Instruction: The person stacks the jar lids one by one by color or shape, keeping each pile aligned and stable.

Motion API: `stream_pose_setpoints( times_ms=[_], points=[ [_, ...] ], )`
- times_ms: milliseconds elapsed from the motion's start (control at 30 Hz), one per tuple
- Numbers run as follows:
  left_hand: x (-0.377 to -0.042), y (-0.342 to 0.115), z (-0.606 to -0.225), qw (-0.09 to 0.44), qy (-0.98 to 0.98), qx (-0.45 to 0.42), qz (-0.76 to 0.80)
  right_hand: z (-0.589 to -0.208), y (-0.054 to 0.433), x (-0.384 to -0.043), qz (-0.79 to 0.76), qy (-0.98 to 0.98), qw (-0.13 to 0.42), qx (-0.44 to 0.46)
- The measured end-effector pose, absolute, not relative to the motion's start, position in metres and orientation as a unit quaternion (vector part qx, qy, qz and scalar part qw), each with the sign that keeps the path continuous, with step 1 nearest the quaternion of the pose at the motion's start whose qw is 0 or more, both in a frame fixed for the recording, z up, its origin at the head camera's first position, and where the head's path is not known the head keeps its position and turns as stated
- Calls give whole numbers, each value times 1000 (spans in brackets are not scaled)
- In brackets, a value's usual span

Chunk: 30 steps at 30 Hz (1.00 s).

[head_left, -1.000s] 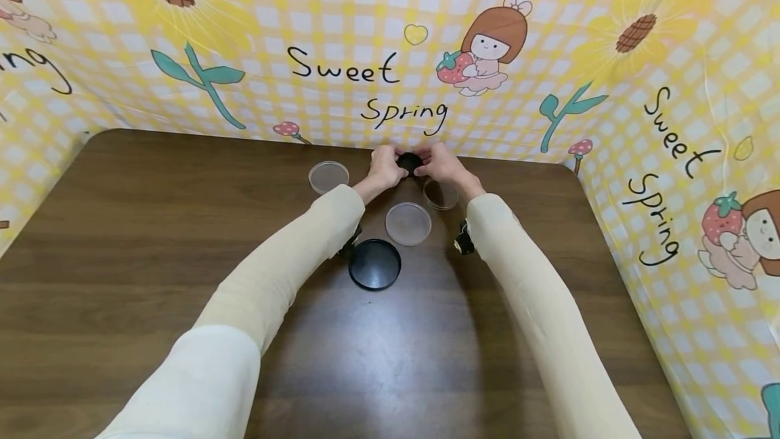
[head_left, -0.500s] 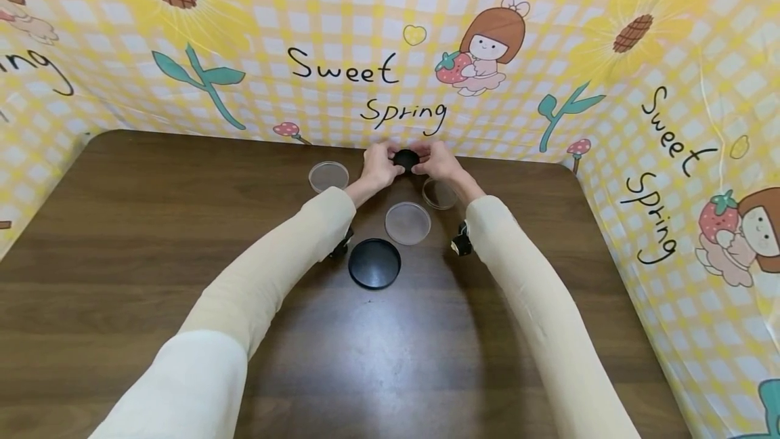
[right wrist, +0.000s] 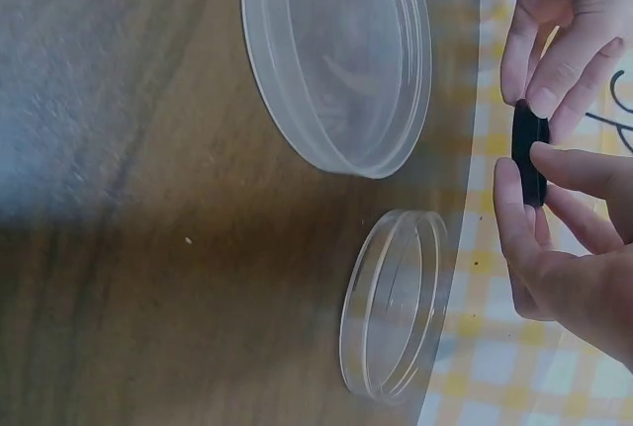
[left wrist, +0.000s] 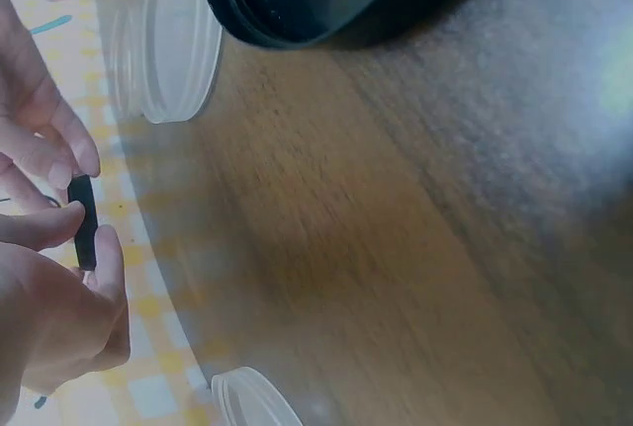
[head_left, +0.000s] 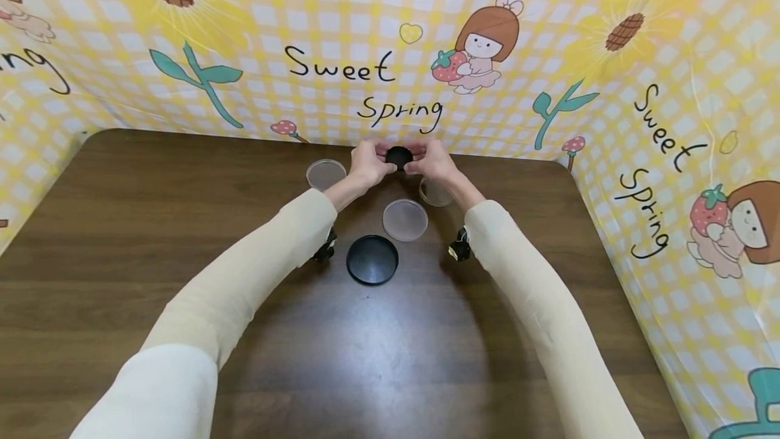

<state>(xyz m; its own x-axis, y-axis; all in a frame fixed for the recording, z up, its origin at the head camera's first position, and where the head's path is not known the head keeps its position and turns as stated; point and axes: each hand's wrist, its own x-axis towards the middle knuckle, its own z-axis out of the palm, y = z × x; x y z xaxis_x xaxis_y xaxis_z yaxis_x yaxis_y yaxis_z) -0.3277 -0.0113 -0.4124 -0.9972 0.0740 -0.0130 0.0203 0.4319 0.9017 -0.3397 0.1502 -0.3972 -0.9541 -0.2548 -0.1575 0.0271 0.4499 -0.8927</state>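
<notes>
Between both hands a small round black lid is held up near the table's back edge. My left hand pinches its left side with thumb and fingers, and my right hand pinches its right side. From the right wrist view the lid appears edge-on as a thin dark strip, with fingertips on both faces. The left wrist view shows the same thin edge of the lid. Below the right hand lies a clear round dish, partly covered by that hand and wrist in the head view.
A larger clear round dish lies mid-table, and a wide black round dish sits nearer the front. Left of the hands is another clear dish. A yellow checked cloth hangs behind the wooden table.
Both hands have shifted slightly left and up with the black lid, turning its round face more toward the head camera. The dishes on the table have stayed in place.
</notes>
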Motion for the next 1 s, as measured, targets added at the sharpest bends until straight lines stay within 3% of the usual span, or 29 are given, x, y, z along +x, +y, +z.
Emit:
stream_pose_setpoints(
  times_ms=[333, 1000],
  points=[
    [-309, -24, -403, 52, 834, 51, 547, -390, 153, -318, -500, 851, 127, -102],
    [-263, -37, -402, 39, 838, 130, 528, -387, 154, -267, -484, 854, 105, -161]
  ],
)
